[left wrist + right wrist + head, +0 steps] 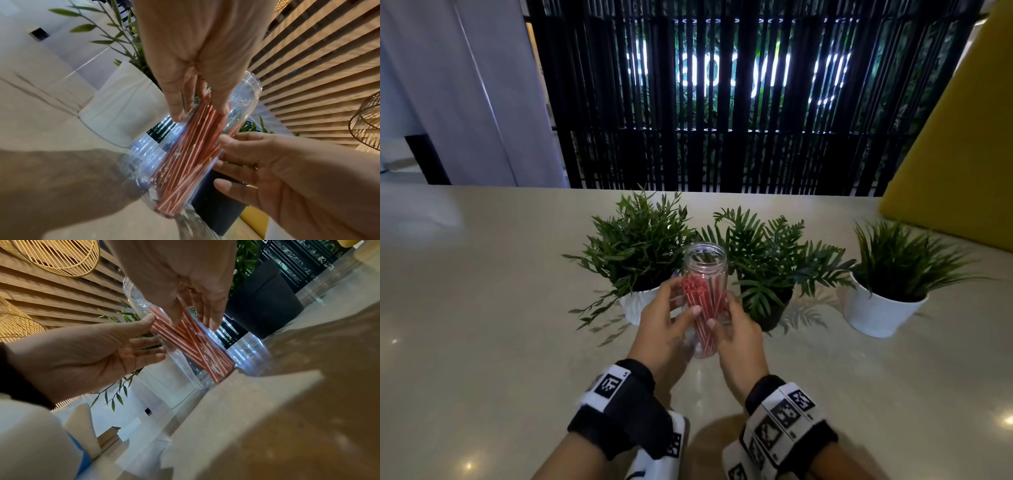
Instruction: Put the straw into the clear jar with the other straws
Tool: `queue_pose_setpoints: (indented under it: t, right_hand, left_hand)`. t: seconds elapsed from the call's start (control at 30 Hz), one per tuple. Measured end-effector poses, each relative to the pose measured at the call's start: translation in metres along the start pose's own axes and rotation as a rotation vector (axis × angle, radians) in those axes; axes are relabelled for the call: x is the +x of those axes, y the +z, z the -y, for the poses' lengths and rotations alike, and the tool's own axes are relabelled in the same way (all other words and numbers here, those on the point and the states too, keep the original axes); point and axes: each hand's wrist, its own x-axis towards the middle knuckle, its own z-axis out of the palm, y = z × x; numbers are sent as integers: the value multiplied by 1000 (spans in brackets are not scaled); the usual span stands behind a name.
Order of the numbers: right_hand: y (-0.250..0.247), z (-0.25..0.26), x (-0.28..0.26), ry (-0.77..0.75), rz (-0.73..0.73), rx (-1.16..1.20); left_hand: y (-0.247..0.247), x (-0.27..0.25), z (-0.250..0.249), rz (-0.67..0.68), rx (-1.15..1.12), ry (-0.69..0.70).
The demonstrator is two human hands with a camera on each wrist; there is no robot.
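Note:
A clear plastic jar (703, 263) stands upright on the pale table (482, 291), lid off, with several red-and-white striped straws (703, 305) leaning inside it. My left hand (676, 306) rests on the jar's left side, thumb across the front. My right hand (722, 313) rests on the jar's right side in the same way. In the left wrist view the left hand (195, 104) lays straight fingers along the jar (144, 154) over the straws (191, 154). The right hand (194, 321) touches the jar (246, 350) with straight fingers too. I see no loose straw outside the jar.
Three potted plants crowd close behind the jar: a white pot (637, 301) at the left, a dark pot (770, 308) just right, another white pot (880, 311) farther right. A yellow panel (962, 137) rises at the back right. A black slatted screen (722, 102) lines the table's far edge.

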Motion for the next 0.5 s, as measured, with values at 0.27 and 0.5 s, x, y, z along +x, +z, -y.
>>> queue_pose_setpoints:
  t: [0.27,0.5]
  right_hand:
    - [1,-3,2,33,4,-26]
    - [-4,-3,2,57,-14,-11]
  left_hand:
    - [-1,2,17,6,61,-30]
    - [-1,-4,3,18,55,-61]
